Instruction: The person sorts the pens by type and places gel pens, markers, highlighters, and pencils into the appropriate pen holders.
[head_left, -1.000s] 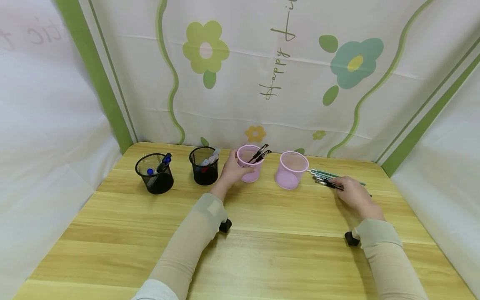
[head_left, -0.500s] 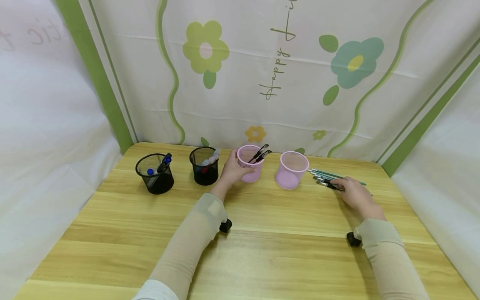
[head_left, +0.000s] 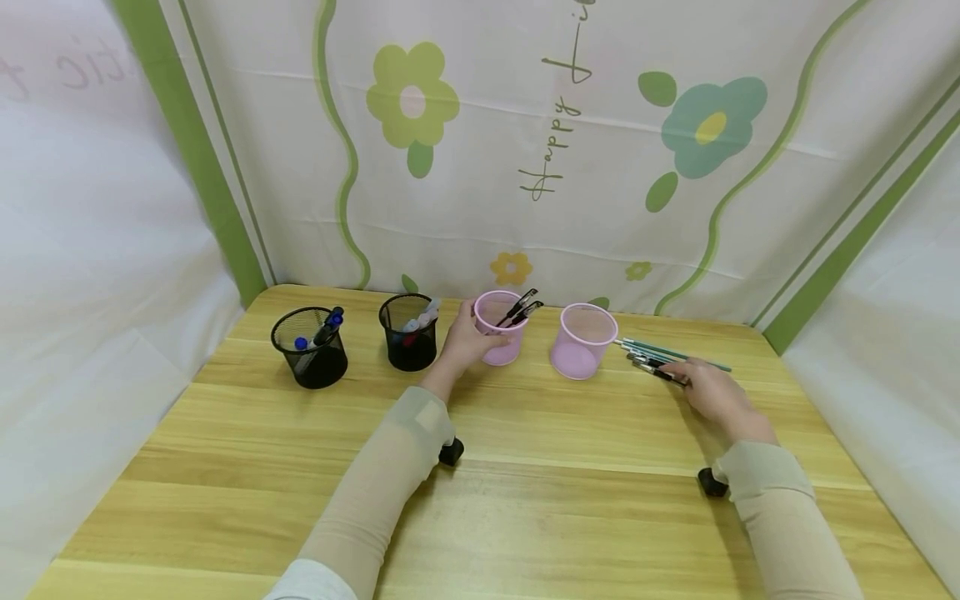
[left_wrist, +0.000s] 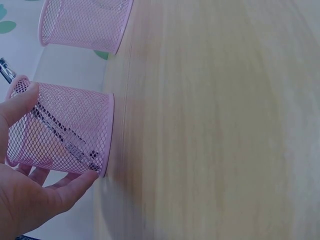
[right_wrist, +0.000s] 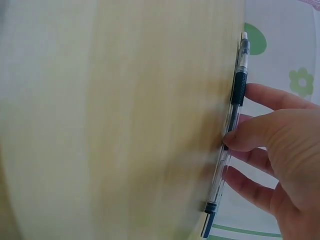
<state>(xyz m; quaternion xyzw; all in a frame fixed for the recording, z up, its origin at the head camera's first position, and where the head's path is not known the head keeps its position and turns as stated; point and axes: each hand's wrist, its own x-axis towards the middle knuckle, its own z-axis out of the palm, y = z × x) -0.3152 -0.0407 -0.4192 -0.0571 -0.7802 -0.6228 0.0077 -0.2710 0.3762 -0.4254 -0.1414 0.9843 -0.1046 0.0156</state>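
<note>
- The first pink mesh cup (head_left: 504, 354), upright near the centre of the head view, is gripped by the left hand (head_left: 467, 342), its thumb and fingers wrapped around the side.
- In that cup, dark-capped pens (head_left: 527, 298) are seen leaning toward the right of the frame.
- At the right of the head view, a clear pen with a black grip (right_wrist: 233, 119) is pinched by the right hand (head_left: 714, 393), low at the tabletop (head_left: 495, 517); whether it is lifted cannot be told.
- Just beyond that hand, green pencils (head_left: 678, 352) are laid flat.
- A second pink mesh cup (head_left: 579, 358) is placed right of centre, between the two hands.
- At centre left, two black mesh cups are seen: blue-ended pens (head_left: 335, 317) are held in the outer one (head_left: 321, 368), pale-ended pens (head_left: 422, 320) in the inner one (head_left: 411, 357).
- The upper frame is filled by a flower-printed cloth (head_left: 480, 192).
</note>
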